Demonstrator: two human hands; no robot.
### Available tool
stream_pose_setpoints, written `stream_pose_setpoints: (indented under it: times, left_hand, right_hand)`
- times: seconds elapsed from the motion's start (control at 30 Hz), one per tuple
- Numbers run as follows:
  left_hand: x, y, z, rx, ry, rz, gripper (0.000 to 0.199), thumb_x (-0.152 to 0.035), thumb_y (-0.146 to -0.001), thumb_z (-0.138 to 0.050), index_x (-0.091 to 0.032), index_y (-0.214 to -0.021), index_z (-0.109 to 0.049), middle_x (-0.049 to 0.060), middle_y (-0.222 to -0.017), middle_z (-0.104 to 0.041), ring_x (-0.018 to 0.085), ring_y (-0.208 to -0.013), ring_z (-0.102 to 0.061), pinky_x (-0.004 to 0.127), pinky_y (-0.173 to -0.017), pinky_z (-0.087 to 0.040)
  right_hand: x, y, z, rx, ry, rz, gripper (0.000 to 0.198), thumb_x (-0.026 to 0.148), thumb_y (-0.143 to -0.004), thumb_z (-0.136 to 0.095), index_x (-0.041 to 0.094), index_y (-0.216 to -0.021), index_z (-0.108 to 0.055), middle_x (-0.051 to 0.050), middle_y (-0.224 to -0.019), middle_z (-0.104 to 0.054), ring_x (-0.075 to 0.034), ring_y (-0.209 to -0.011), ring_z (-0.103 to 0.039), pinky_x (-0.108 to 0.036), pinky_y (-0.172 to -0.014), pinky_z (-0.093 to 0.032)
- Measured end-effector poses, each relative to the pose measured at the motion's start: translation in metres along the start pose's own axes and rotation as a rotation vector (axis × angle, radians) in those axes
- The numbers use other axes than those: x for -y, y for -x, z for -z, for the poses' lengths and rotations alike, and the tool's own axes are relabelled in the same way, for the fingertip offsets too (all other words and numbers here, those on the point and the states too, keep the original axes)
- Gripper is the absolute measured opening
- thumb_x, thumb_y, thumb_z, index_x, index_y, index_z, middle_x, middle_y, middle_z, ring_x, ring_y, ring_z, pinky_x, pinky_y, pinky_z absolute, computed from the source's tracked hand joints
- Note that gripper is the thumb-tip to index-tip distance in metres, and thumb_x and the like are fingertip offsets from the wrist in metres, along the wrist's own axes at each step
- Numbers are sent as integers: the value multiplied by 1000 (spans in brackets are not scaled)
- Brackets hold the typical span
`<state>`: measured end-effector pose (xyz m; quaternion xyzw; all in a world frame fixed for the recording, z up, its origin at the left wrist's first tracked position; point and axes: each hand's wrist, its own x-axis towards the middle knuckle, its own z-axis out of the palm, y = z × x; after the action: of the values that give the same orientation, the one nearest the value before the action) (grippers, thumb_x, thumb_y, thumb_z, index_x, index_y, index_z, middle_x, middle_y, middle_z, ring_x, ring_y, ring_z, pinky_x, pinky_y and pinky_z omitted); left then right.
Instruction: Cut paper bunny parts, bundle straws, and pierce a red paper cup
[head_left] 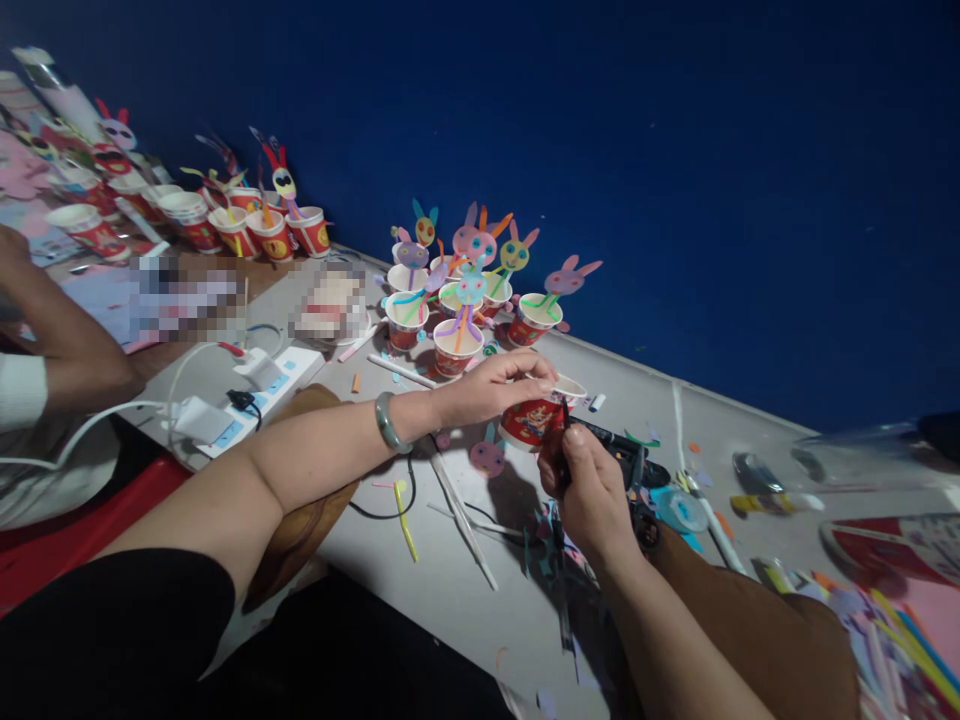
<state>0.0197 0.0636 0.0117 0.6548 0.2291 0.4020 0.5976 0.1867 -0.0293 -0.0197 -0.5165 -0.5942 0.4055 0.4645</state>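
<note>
My left hand (pixel 499 388), with a bangle on its wrist, grips a red paper cup (pixel 527 422) with a cartoon print by its rim. The cup is tilted a little above the table. Closed around a slim dark tool (pixel 565 408), my right hand (pixel 589 485) holds its pointed tip against the cup's rim. Most of the tool is hidden in the fist, so its kind is unclear. Just below the cup lies a pink paper rabbit head (pixel 488 458). Behind my hands stand several red cups (pixel 457 345) with paper rabbits on coloured strips.
A white power strip (pixel 266 395) with plugs and cables is at the left, near another person's arm (pixel 64 330). More cups (pixel 307 230) line the blue wall. White sticks (pixel 461 510), a yellow strip (pixel 405 525), a tape roll (pixel 679 508) and paper scraps lie around.
</note>
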Motion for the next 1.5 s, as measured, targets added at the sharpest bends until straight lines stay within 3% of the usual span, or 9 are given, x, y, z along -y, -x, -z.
stream_pose_setpoints:
  times: [0.13,0.27,0.57,0.73,0.93,1.13,1.3,1.5]
  left_hand:
    - [3,1,0,-4,-110,-86,19,-32,-81,-70,-17,-83,-59,6,-103,-59,17,-98,-57,31,-87,-46]
    - [5,2,1,-32,-188,-176,15,-28,-80,-71,-17,-82,-61,7,-102,-61,19,-102,-60,33,-88,-48]
    - [3,6,-3,-107,-348,-114,12,-25,-82,-67,-15,-78,-62,2,-82,-62,10,-72,-58,23,-67,-51]
    - [6,9,-4,-134,-444,-152,10,-25,-82,-67,-15,-83,-64,5,-93,-62,10,-74,-61,21,-60,-52]
    - [8,9,-5,-164,-649,-280,9,-23,-85,-64,-17,-78,-62,6,-80,-65,21,-100,-63,26,-68,-53]
    - [10,10,-6,-163,-722,-373,14,-25,-89,-60,-18,-77,-60,3,-72,-64,19,-87,-64,35,-78,-55]
    - [12,11,-7,-165,-745,-378,13,-22,-87,-60,-18,-75,-59,2,-70,-63,20,-86,-64,38,-83,-55]
    - [11,10,-10,-197,-410,-95,9,-22,-79,-67,-15,-81,-61,2,-84,-67,11,-71,-63,22,-62,-51]
  right_hand:
    - [4,1,-1,-27,-78,-74,50,64,-97,-45,24,-68,-45,5,-53,-40,-11,-46,-33,-26,-44,-27]
    - [12,1,3,-29,17,-50,49,63,-97,-48,23,-68,-48,4,-52,-43,-11,-47,-34,-27,-45,-27]
    - [21,-5,17,3,307,22,48,64,-97,-44,23,-73,-48,4,-54,-47,-12,-49,-42,-26,-50,-34]
    - [16,-4,22,-10,573,49,41,56,-99,-40,24,-76,-49,3,-56,-51,-14,-50,-46,-27,-54,-33]
    - [16,0,19,-105,1085,97,36,46,-100,-38,19,-87,-57,0,-57,-54,-14,-46,-41,-26,-52,-17]
    - [15,7,12,-206,1373,240,47,46,-104,-30,17,-82,-58,-4,-64,-59,-11,-45,-33,-27,-52,-9]
    - [13,2,15,-136,1188,169,42,47,-102,-33,18,-85,-58,0,-55,-52,-12,-43,-37,-25,-50,-14]
    - [18,-3,18,-63,846,62,36,51,-98,-36,23,-82,-51,1,-53,-50,-17,-46,-47,-27,-53,-28]
